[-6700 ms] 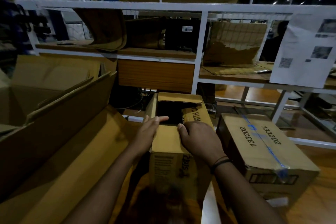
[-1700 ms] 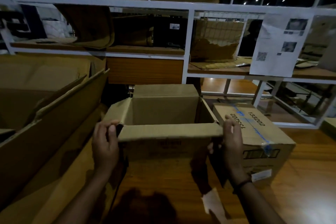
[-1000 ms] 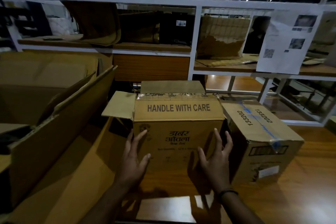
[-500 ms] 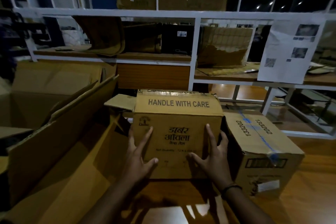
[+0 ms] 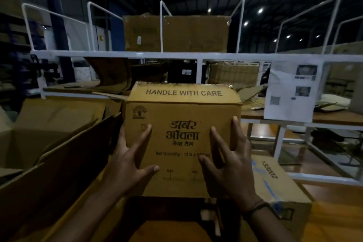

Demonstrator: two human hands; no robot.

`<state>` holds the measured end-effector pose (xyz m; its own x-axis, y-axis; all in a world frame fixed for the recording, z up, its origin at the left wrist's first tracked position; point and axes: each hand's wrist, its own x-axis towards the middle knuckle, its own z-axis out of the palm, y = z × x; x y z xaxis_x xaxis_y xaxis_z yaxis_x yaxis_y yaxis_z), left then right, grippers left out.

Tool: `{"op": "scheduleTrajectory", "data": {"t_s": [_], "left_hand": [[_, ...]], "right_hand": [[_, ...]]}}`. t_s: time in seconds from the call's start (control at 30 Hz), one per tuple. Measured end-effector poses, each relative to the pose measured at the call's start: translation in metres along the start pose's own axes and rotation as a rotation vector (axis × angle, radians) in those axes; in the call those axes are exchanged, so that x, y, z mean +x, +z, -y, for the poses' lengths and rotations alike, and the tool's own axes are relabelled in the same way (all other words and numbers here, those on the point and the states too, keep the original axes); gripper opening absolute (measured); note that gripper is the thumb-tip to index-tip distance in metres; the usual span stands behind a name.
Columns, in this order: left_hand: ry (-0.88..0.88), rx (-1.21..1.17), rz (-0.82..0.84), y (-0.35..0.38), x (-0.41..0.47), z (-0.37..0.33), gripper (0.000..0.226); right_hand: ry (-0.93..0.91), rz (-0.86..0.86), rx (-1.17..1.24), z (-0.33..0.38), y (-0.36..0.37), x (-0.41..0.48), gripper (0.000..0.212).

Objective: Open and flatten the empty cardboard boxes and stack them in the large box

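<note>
head view: cardboard box marked "handle with care" was held up in front of the white rack, clamped between left hand and right hand. both hands were spread wide with fingers nearly straight, pressing its front face and side edges, probably because it had to be carried by squeeze alone. the large box gaped just to the left. half a second before, the box had rested on the wooden surface; now it was raised, with the taped box left low on the right.

Centre box tan with dark print; lower-right box tan, blue tape stripe; rack white; sheet right white, grey photos.
</note>
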<state>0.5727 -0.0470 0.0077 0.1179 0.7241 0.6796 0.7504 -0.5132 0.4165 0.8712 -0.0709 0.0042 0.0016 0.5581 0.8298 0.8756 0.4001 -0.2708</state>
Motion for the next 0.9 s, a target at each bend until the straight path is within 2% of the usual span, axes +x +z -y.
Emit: {"op": "scheduleTrajectory", "data": {"t_s": [0.23,0.43,0.53,0.7,0.9], "left_hand": [[0.168,0.084,-0.093,-0.062,0.04,-0.05,0.11],[0.245,0.173,-0.159,-0.105,0.055,-0.062,0.112],[0.297,0.206,-0.14,-0.127,0.068,-0.066,0.108],[0.336,0.255,-0.133,-0.17,0.082,-0.056,0.106],[0.408,0.272,-0.182,-0.231,0.086,-0.013,0.101]], "right_hand": [[-0.047,-0.094,0.031,0.008,-0.037,0.041,0.077],[-0.127,-0.147,0.047,0.029,-0.06,0.063,0.08],[-0.135,-0.16,0.052,0.038,-0.062,0.076,0.082],[-0.17,-0.19,0.087,0.071,-0.057,0.098,0.081],[-0.195,-0.239,0.099,0.139,-0.03,0.114,0.08]]}}
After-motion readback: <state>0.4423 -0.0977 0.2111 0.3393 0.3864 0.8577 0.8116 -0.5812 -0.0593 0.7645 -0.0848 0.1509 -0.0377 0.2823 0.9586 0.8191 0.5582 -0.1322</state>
